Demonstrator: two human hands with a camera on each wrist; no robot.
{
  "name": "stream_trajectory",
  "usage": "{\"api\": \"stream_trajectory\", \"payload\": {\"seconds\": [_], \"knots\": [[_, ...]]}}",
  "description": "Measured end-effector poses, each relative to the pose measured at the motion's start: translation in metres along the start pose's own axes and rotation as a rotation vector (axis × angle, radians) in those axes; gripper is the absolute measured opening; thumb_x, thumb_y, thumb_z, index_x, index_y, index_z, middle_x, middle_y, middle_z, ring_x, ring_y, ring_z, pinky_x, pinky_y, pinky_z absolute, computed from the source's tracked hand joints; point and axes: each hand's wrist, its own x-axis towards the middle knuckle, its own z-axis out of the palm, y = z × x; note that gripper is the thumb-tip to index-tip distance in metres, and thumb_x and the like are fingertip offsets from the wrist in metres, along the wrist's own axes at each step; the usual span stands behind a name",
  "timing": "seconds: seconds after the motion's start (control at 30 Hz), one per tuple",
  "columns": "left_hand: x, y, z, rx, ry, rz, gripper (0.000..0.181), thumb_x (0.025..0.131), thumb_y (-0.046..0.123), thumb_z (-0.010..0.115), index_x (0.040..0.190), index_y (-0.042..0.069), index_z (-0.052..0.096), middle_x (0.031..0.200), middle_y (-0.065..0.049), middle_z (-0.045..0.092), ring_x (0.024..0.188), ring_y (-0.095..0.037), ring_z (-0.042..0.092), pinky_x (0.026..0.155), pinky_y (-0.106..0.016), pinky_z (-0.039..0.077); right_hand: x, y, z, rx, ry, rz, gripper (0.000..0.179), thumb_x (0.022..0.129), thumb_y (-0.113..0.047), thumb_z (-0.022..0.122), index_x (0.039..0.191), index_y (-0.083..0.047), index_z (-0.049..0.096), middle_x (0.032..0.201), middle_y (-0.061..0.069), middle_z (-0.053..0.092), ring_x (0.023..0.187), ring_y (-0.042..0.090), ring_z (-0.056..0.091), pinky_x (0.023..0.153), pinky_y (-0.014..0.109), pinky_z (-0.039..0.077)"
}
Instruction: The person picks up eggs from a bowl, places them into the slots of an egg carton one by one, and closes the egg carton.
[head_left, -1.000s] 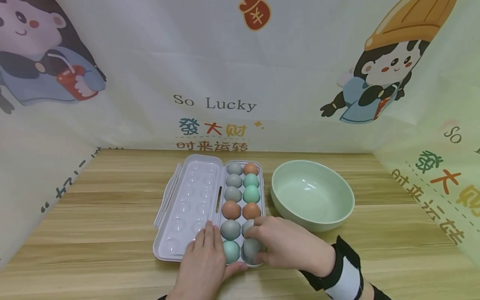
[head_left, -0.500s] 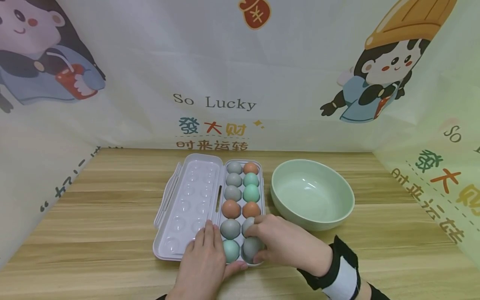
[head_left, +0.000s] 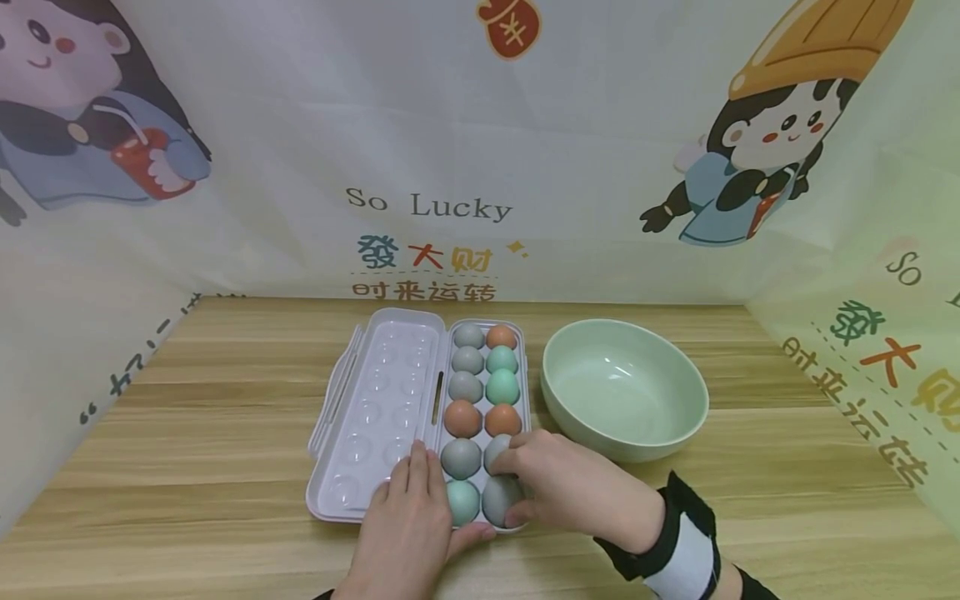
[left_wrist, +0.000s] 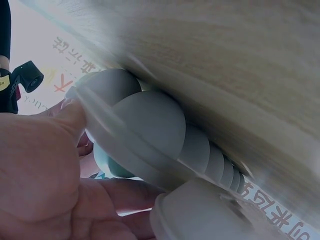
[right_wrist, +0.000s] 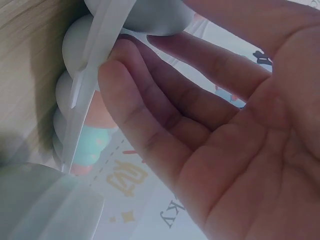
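A pale lilac egg carton (head_left: 386, 358) lies with its lid laid back to the left. Its tray holds two columns of grey, brown and mint-green eggs. My left hand (head_left: 408, 521) rests on the near end, straight fingers on the lid's inner edge and thumb along the front rim. With thumb and fingers, my right hand (head_left: 558, 483) pinches a grey egg (head_left: 502, 500) at the tray's near right corner. That egg (right_wrist: 157, 17) shows between thumb and forefinger in the right wrist view. Another grey egg (head_left: 495, 454) behind it is partly hidden by the right hand.
A light green bowl (head_left: 622, 383) stands close to the right of the carton, beyond the right hand, with nothing inside. The wood-grain table (head_left: 225, 433) meets a printed cloth backdrop (head_left: 285, 167) at the back and sides.
Very little differs. My right hand and wrist have shifted slightly left, and the grey egg under its fingers sits nearly the same. The left hand keeps its place.
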Motion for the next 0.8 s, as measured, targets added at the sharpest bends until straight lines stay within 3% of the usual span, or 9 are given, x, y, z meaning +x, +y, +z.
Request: {"api": "stream_trajectory", "payload": {"seconds": [0.3, 0.43, 0.6, 0.7, 0.8], "knots": [[0.001, 0.0, -0.002, -0.003, -0.006, 0.002, 0.097, 0.08, 0.074, 0.048, 0.119, -0.015, 0.054, 0.122, -0.03, 0.051, 0.104, -0.034, 0.054, 0.074, -0.039, 0.048, -0.002, -0.002, 0.0, -0.063, 0.016, 0.011, 0.028, 0.066, -0.021, 0.083, 0.081, -0.019, 0.059, 0.071, -0.013, 0.046, 0.065, 0.003, 0.046, 0.057, 0.016, 0.037], [0.001, -0.001, -0.002, 0.0, 0.017, 0.006, 0.097, 0.079, 0.075, 0.047, 0.117, -0.014, 0.056, 0.12, -0.029, 0.053, 0.102, -0.034, 0.056, 0.073, -0.039, 0.048, -0.005, -0.004, -0.006, 0.01, 0.083, 0.048, 0.018, 0.075, -0.023, 0.077, 0.083, -0.017, 0.062, 0.072, -0.011, 0.051, 0.066, 0.004, 0.048, 0.058, 0.018, 0.039], [0.001, -0.003, -0.001, 0.045, 0.096, 0.009, 0.098, 0.073, 0.077, 0.049, 0.11, -0.013, 0.061, 0.102, -0.022, 0.059, 0.087, -0.03, 0.059, 0.064, -0.036, 0.049, -0.006, -0.002, -0.008, 0.088, 0.197, 0.229, 0.011, 0.087, -0.02, 0.065, 0.081, -0.011, 0.063, 0.07, -0.007, 0.053, 0.065, 0.008, 0.049, 0.057, 0.022, 0.042], [0.001, -0.004, -0.003, 0.058, 0.1, -0.007, 0.098, 0.072, 0.078, 0.049, 0.109, -0.011, 0.062, 0.093, -0.018, 0.058, 0.08, -0.028, 0.057, 0.061, -0.035, 0.048, -0.006, 0.005, -0.004, 0.127, 0.181, 0.33, 0.021, 0.089, -0.013, 0.061, 0.069, -0.012, 0.055, 0.06, -0.006, 0.044, 0.056, 0.009, 0.044, 0.05, 0.023, 0.037], [0.001, -0.004, -0.005, 0.051, 0.055, -0.021, 0.098, 0.072, 0.079, 0.048, 0.11, -0.011, 0.062, 0.098, -0.02, 0.059, 0.085, -0.03, 0.058, 0.062, -0.037, 0.048, -0.005, 0.009, 0.003, 0.198, 0.153, 0.363, 0.029, 0.089, -0.008, 0.06, 0.063, -0.012, 0.047, 0.053, -0.005, 0.04, 0.048, 0.008, 0.04, 0.045, 0.023, 0.034]]}}
